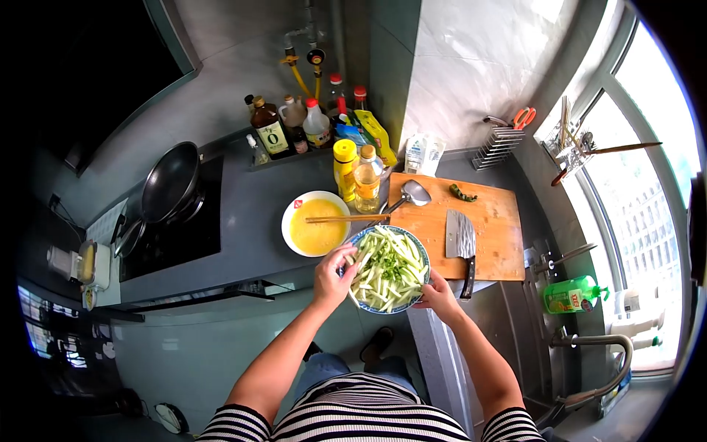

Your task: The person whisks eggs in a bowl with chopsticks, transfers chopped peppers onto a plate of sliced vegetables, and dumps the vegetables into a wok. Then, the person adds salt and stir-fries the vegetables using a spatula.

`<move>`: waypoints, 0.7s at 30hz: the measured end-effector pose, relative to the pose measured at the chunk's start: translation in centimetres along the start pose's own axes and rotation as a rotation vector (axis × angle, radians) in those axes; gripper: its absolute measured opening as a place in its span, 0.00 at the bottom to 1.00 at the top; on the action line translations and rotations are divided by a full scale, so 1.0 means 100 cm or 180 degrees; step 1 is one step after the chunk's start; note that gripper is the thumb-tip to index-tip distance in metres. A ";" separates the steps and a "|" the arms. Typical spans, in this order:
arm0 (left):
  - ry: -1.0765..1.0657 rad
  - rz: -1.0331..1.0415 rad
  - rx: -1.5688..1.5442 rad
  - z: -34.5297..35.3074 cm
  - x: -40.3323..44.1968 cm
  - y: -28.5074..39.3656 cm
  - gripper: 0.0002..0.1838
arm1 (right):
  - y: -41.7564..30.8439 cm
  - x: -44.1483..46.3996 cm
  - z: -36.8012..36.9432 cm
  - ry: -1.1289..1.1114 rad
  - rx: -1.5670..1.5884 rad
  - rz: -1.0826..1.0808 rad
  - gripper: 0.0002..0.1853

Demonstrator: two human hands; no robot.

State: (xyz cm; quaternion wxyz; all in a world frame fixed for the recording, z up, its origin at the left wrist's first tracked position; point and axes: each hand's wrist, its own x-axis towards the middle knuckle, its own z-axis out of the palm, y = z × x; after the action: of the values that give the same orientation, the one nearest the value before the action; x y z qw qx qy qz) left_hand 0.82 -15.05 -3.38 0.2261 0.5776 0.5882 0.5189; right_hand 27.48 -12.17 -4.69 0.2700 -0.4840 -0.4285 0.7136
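Between my two hands is a blue-rimmed bowl heaped with pale green vegetable strips and chopped green bits in the middle. My left hand grips its left rim, and my right hand holds the lower right side. The bowl is over the counter's front edge. Just beyond it, a white bowl holds yellow beaten egg, with chopsticks lying across it. To the right, a cleaver rests on a wooden cutting board, its black handle pointing toward me.
A metal ladle and a dark green pepper piece lie on the board. An oil bottle and a yellow canister stand behind the white bowl. At left, a wok sits on the stove; at right is the sink with its faucet.
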 end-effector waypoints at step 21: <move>0.0623 -0.2629 -0.1937 -0.148 -0.047 -0.093 0.38 | 0.033 0.125 0.128 0.0786 0.0201 0.0144 0.23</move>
State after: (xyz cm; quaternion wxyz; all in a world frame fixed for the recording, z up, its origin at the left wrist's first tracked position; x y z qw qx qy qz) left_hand -15.05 -22.62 -7.77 0.5135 0.1544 0.6080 0.5855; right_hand 10.94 -8.23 -11.25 0.3197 -0.5690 -0.3583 0.6676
